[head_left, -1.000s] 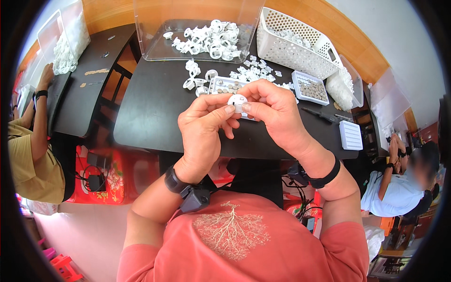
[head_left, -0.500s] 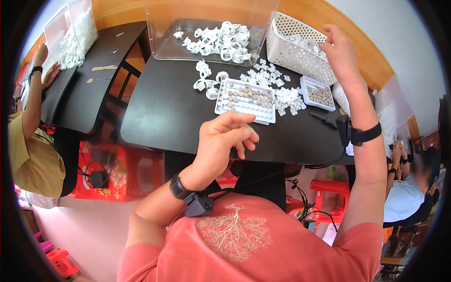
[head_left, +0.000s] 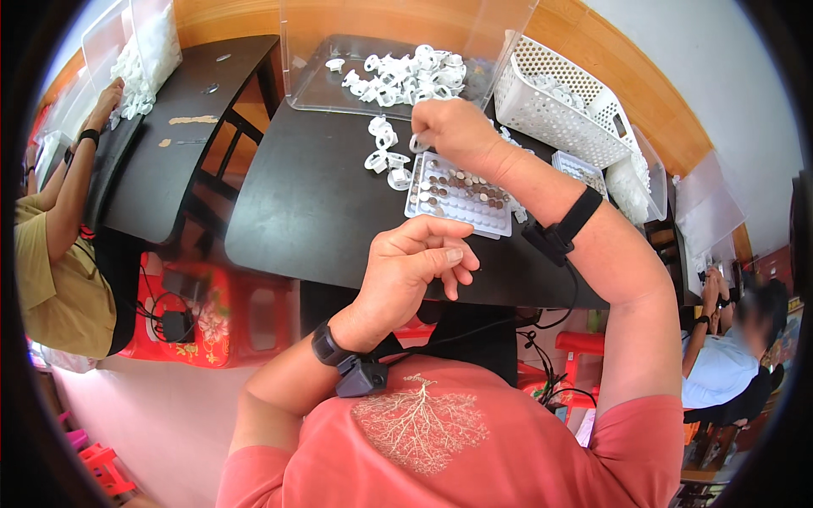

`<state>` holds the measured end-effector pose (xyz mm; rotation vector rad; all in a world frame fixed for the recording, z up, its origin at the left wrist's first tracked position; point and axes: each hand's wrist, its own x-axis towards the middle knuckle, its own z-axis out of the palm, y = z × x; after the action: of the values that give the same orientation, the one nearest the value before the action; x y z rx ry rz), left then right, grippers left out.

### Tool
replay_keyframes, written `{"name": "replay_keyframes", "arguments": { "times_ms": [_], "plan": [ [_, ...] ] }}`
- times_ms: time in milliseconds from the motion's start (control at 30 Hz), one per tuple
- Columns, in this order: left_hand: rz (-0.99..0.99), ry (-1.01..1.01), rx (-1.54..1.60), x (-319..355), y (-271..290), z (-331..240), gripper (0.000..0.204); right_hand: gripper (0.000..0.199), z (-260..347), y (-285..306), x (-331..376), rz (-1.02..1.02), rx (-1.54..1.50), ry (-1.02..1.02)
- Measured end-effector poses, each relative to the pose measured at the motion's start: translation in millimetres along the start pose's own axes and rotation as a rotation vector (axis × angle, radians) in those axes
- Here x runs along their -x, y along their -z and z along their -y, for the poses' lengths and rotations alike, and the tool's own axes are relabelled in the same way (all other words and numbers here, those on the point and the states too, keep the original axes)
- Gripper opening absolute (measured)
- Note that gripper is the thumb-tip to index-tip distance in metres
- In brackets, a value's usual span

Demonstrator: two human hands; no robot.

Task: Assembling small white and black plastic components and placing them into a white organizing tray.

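Observation:
My right hand (head_left: 461, 135) reaches over the far side of the white tray (head_left: 415, 200). Its fingers pinch a white plastic ring piece (head_left: 417, 143); the fingertips are partly hidden by the hand. Rows of small round metallic discs (head_left: 461, 180) fill part of the tray's round pockets, while the near pockets show pale. Close to the table's front edge hangs my left hand (head_left: 415, 261), fingers loosely bent and apart, with nothing visible in them. A few white ring pieces (head_left: 388, 158) lie left of the tray.
Behind the tray stands a clear bin (head_left: 326, 100) with many white ring pieces (head_left: 415, 76). A white perforated basket (head_left: 584, 127) holds small clear parts. A second disc tray (head_left: 569, 159) is partly hidden by my right forearm. People work at both sides.
My right hand has left the basket and moved left and down to the ring pieces beside the tray, where it now grips one. My left hand has barely moved.

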<state>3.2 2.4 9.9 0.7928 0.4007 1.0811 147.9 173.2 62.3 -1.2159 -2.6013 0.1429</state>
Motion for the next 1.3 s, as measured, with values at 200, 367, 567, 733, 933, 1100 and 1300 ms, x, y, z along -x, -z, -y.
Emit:
{"name": "replay_keyframes", "arguments": {
  "times_ms": [200,367,567,733,933,1100,1300],
  "plan": [
    [-0.083,-0.083,0.069,0,1,5,0.028,0.009,20,59,36,-0.094,-0.712,-0.207],
    [-0.113,-0.086,0.089,-3,-2,3,0.035,0.006,44,68,93,-0.032,-1.048,-0.26],
    [0.02,-0.094,0.108,-6,-12,2,0.036,0.015,56,61,133,-0.023,-1.285,-0.24],
    [0.015,-0.041,0.1,-4,-13,12,0.033,0.022,54,55,148,-0.044,-1.226,-0.243],
    [0.042,0.05,0.173,-4,-18,19,0.03,0.027,56,39,164,-0.166,-1.414,-0.292],
    [0.009,0.064,0.176,-3,-22,16,0.027,0.027,56,36,163,-0.153,-1.46,-0.294],
    [-0.032,-0.004,0.177,4,-11,10,0.026,0.017,62,25,147,-0.176,-1.428,-0.255]
  ]
}}
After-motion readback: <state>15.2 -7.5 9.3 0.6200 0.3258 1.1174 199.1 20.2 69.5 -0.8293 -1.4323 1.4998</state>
